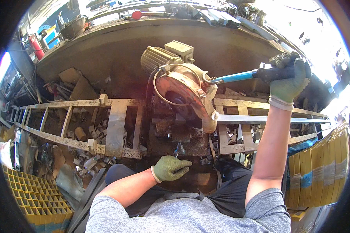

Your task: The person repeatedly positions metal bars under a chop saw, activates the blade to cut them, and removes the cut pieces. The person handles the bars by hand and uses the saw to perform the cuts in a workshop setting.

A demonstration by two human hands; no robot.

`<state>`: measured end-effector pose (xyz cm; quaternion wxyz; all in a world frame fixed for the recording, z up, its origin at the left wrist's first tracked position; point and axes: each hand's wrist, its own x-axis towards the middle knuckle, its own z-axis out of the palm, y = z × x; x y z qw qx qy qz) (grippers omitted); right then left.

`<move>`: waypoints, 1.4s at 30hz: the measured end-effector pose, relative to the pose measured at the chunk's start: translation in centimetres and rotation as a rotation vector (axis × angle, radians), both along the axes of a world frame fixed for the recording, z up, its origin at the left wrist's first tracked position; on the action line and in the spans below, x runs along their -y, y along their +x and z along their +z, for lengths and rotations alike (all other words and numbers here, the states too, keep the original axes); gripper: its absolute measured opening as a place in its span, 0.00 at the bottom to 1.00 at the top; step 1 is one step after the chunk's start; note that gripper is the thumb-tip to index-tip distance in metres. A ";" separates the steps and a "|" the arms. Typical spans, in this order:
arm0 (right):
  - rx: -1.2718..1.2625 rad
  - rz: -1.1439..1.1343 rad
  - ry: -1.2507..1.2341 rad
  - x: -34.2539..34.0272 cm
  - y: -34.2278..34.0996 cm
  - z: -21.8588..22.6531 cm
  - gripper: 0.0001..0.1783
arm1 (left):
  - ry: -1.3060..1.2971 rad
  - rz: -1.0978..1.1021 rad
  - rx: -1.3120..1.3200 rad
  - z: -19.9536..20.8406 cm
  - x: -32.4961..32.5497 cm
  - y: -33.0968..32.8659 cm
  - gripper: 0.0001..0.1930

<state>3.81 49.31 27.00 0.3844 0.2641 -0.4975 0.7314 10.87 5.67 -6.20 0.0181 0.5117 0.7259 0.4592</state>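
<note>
A worn orange cut-off saw (186,83) with a motor (159,58) stands in the middle, its blade guard over a vise (179,134). From the saw a blue lever (235,77) with a black grip reaches out to the right. My gloved right hand (287,79) is wrapped round that grip, arm stretched forward. A silver metal bar (256,119) runs from the saw toward the right along the rack. My gloved left hand (171,168) is by the near end of the vise screw (179,149), fingers pointing right and partly apart. Whether it touches the screw is unclear.
Ladder-like metal racks (76,103) flank the saw, with offcuts (99,134) below. Stacked yellow profiles (319,167) stand at right, and a bundle of yellow tubes (35,194) at left. Behind runs a ledge (144,23) with a red round-headed tool (137,15) and metal bars (221,18).
</note>
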 end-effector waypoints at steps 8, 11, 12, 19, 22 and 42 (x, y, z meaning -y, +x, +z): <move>-0.008 -0.017 0.008 -0.1 0.1 -0.2 0.15 | 0.026 0.008 -0.044 -0.2 -0.1 -0.1 0.12; -0.002 -0.058 0.018 -0.4 0.1 -0.1 0.16 | 0.034 0.009 -0.057 -0.2 -0.1 -0.2 0.13; -0.004 -0.063 0.036 -0.6 0.1 -0.1 0.16 | 0.033 0.007 -0.056 -0.3 -0.1 -0.2 0.13; 0.027 -0.044 -0.064 -1.8 -0.1 -0.2 0.16 | 0.022 0.014 -0.027 -0.6 0.1 -0.2 0.13; 0.039 -0.053 -0.082 -2.1 0.0 -0.4 0.16 | 0.080 0.021 -0.060 -0.8 0.0 -0.2 0.13; 0.040 0.057 -0.003 -2.6 1.4 -1.5 0.18 | 0.122 -0.018 0.058 -0.2 0.3 -0.6 0.12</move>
